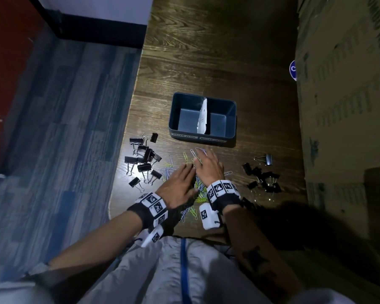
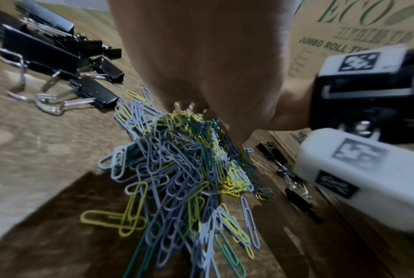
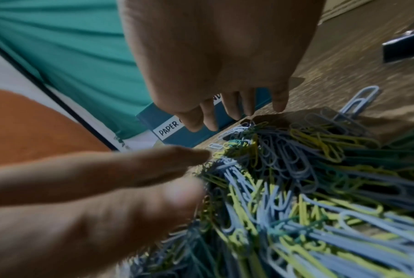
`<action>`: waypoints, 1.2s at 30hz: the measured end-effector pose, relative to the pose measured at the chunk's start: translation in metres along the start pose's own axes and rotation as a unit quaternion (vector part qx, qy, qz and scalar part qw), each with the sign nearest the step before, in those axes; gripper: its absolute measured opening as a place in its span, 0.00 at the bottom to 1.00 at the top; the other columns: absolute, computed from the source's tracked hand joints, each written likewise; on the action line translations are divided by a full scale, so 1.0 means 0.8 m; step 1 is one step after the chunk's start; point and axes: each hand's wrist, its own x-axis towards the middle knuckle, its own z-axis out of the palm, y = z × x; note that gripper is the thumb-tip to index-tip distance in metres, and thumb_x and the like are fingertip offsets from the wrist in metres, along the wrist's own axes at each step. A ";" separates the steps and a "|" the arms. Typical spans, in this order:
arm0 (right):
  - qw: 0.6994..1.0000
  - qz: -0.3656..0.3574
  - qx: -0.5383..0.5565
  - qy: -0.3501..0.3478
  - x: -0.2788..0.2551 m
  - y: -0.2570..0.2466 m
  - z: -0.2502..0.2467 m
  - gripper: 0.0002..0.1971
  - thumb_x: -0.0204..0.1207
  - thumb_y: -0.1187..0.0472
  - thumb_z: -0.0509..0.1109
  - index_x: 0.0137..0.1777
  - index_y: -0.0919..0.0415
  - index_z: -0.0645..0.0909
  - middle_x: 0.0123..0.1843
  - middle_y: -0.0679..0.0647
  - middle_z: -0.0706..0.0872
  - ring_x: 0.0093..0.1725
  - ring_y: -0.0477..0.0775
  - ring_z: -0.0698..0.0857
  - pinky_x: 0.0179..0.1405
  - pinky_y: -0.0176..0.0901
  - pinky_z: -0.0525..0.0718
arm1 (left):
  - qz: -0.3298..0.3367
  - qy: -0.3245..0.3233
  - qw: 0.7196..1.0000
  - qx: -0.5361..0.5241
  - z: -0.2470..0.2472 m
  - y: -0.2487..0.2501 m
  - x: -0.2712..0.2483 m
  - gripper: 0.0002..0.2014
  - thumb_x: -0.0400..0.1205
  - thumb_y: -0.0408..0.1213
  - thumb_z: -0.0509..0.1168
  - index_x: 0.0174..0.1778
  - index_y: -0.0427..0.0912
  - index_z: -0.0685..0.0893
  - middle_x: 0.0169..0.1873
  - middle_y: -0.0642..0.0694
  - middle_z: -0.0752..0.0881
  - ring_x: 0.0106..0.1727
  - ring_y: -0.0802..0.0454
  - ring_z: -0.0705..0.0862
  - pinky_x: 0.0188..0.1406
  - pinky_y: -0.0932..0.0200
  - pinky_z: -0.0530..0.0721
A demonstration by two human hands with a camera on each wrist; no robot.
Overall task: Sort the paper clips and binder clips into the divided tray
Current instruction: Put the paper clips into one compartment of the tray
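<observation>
A dark blue tray [image 1: 173,119] with a white paper divider [image 1: 202,116] stands empty on the wooden table [image 1: 206,62]. In front of it lies a heap of blue, yellow and green paper clips [image 1: 198,197], also close up as paper clips [image 2: 184,169]. My left hand [image 1: 188,172] lies flat on the heap's left side, fingers straight. My right hand [image 1: 203,156] hovers with spread, straight fingers [image 3: 234,109] over the heap's far end, near the tray's "PAPER" label [image 3: 169,129]. Black binder clips lie in one group at the left [image 1: 144,159] and another at the right [image 1: 261,176].
A tall cardboard box [image 1: 342,95] lines the table's right side. The table's left edge [image 1: 127,119] drops to a blue-grey floor. A single binder clip [image 1: 266,159] lies apart at the right, near the box.
</observation>
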 end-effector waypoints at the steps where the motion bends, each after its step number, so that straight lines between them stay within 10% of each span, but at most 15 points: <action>1: 1.000 0.002 -0.007 -0.018 0.002 0.000 0.000 0.25 0.89 0.47 0.52 0.85 0.44 0.62 0.90 0.51 0.51 0.88 0.57 0.50 0.83 0.67 0.54 | -0.017 0.024 0.999 0.013 0.000 0.000 -0.006 0.38 0.86 0.61 0.45 0.85 0.41 0.42 0.83 0.39 0.39 0.84 0.39 0.39 0.83 0.38 0.46; 8: 0.989 -0.052 -0.100 -0.098 -0.011 0.004 0.006 0.28 0.89 0.48 0.53 0.87 0.43 0.52 0.90 0.50 0.40 0.88 0.59 0.41 0.83 0.68 0.46 | -0.094 -0.039 0.995 0.011 0.004 -0.001 -0.010 0.44 0.84 0.63 0.51 0.84 0.40 0.36 0.81 0.34 0.33 0.82 0.33 0.35 0.82 0.35 0.47; 13: 0.995 -0.051 -0.066 -0.047 -0.028 0.018 0.003 0.25 0.87 0.50 0.60 0.83 0.48 0.66 0.89 0.51 0.56 0.88 0.56 0.52 0.83 0.64 0.52 | -0.032 0.034 0.999 0.002 0.000 0.003 -0.018 0.37 0.86 0.57 0.51 0.85 0.41 0.45 0.84 0.34 0.44 0.84 0.35 0.42 0.83 0.40 0.46; 19: 0.997 0.014 -0.046 0.054 -0.050 0.031 0.011 0.24 0.84 0.50 0.64 0.78 0.52 0.73 0.80 0.57 0.70 0.77 0.62 0.70 0.76 0.61 0.70 | -0.186 0.017 0.982 0.005 0.004 0.012 -0.009 0.40 0.85 0.61 0.49 0.84 0.38 0.43 0.83 0.29 0.41 0.82 0.26 0.45 0.81 0.34 0.52; 25: 0.997 0.002 -0.027 0.065 -0.064 0.039 0.022 0.23 0.81 0.53 0.68 0.76 0.54 0.76 0.76 0.60 0.74 0.74 0.65 0.73 0.70 0.62 0.78 | -0.076 -0.042 0.995 -0.058 0.011 0.019 -0.014 0.44 0.84 0.63 0.52 0.84 0.42 0.36 0.82 0.37 0.33 0.83 0.35 0.34 0.83 0.38 0.47; 29: 0.995 -0.017 -0.008 0.095 -0.070 0.055 0.022 0.25 0.77 0.53 0.74 0.74 0.54 0.78 0.73 0.58 0.77 0.71 0.62 0.77 0.67 0.60 0.81 | -0.022 0.019 0.999 -0.037 0.008 0.009 -0.033 0.38 0.85 0.57 0.56 0.85 0.45 0.45 0.84 0.39 0.45 0.84 0.39 0.50 0.81 0.40 0.61; 32: 0.995 0.058 0.023 0.080 -0.082 0.064 0.013 0.26 0.73 0.48 0.78 0.69 0.52 0.75 0.69 0.54 0.75 0.66 0.58 0.79 0.62 0.60 0.84 | -0.033 0.069 0.997 -0.017 0.007 -0.007 -0.056 0.27 0.84 0.53 0.60 0.75 0.44 0.63 0.71 0.42 0.67 0.63 0.48 0.77 0.61 0.52 0.84; 36: 0.994 0.069 0.044 -0.071 -0.101 0.082 0.005 0.28 0.63 0.43 0.84 0.50 0.54 0.70 0.50 0.51 0.82 0.48 0.54 0.84 0.48 0.56 0.85 | -0.064 -0.013 0.997 0.050 0.011 -0.035 -0.077 0.26 0.78 0.67 0.58 0.56 0.46 0.73 0.48 0.50 0.82 0.37 0.54 0.80 0.38 0.58 0.83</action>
